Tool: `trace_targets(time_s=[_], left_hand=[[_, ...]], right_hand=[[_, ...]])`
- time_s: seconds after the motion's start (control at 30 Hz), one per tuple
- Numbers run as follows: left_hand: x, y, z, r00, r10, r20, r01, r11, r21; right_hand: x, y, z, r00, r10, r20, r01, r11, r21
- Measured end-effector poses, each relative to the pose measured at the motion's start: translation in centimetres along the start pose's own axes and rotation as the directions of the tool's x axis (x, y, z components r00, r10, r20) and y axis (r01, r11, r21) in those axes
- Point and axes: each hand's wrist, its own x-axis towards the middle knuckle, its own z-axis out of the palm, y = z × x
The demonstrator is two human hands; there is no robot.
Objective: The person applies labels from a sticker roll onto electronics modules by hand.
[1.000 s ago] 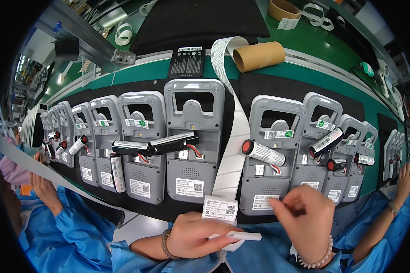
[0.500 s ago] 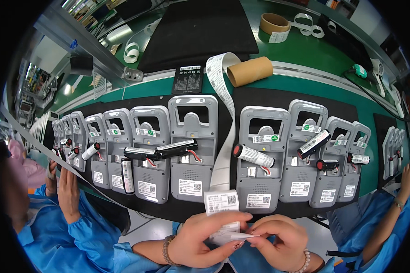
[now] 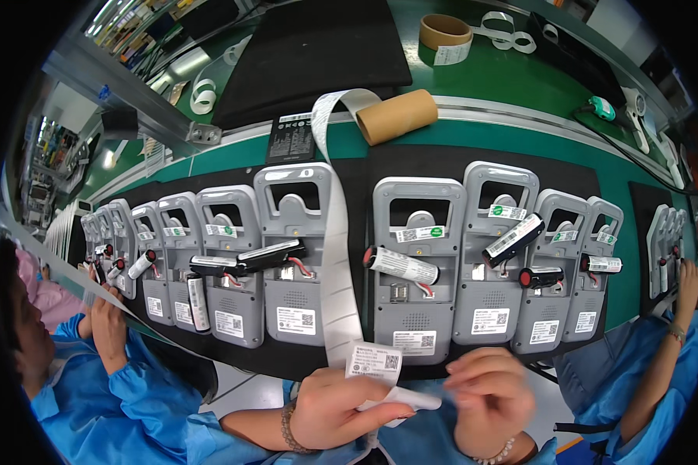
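My left hand point(image 3: 341, 411) is closed on a white label strip point(image 3: 340, 287), pinching it close to its printed end. That end, a printed label point(image 3: 374, 363), stands up above my fingers, and a folded white tip sticks out to the right. My right hand point(image 3: 492, 407) is just right of that tip, apart from it; motion smears its fingers. From my left hand the strip runs up between grey handheld device housings point(image 3: 415, 310) to a cardboard tube point(image 3: 398, 118). The housings lie in a row, with cylindrical battery packs point(image 3: 403, 265) wired to them.
A black flat battery point(image 3: 290, 138) lies left of the tube. Behind are a black mat point(image 3: 318, 54), a tape roll point(image 3: 445, 32) and a green-handled tool point(image 3: 602, 108). Co-workers in blue sleeves work at left point(image 3: 143, 372) and right point(image 3: 659, 380).
My right hand has come off the label strip's folded tip and moved slightly right. My left hand still holds the strip. The whole view has shifted, so the devices sit further left.
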Motion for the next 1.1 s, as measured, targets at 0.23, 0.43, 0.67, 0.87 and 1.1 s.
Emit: trace_targets(time_s=[0.23, 0.43, 0.67, 0.87, 1.1], left_hand=[[0.5, -0.2, 0.3, 0.998, -0.061, -0.012, 0.06, 0.997, -0.043], [0.5, -1.6, 0.6, 0.995, 0.084, -0.044, -0.083, 0.996, 0.037], [0.3, -2.3, 0.5, 0.992, 0.126, -0.019, -0.125, 0.992, 0.023], [0.4, -2.1, 0.4, 0.995, 0.097, 0.025, -0.097, 0.995, 0.013], [0.6, -2.1, 0.1, 0.994, 0.094, 0.052, -0.096, 0.995, 0.023]], right_hand=[[3.9, -0.7, -5.4, 0.861, 0.484, -0.155, -0.485, 0.874, 0.034], [5.9, 0.0, -6.9, 0.691, 0.717, 0.088, -0.711, 0.697, -0.094], [6.2, 0.1, -6.3, 0.676, 0.732, 0.077, -0.698, 0.671, -0.249], [6.4, 0.1, -6.3, 0.678, 0.732, 0.073, -0.686, 0.665, -0.294], [6.5, 0.0, -6.2, 0.677, 0.732, 0.068, -0.685, 0.662, -0.303]])
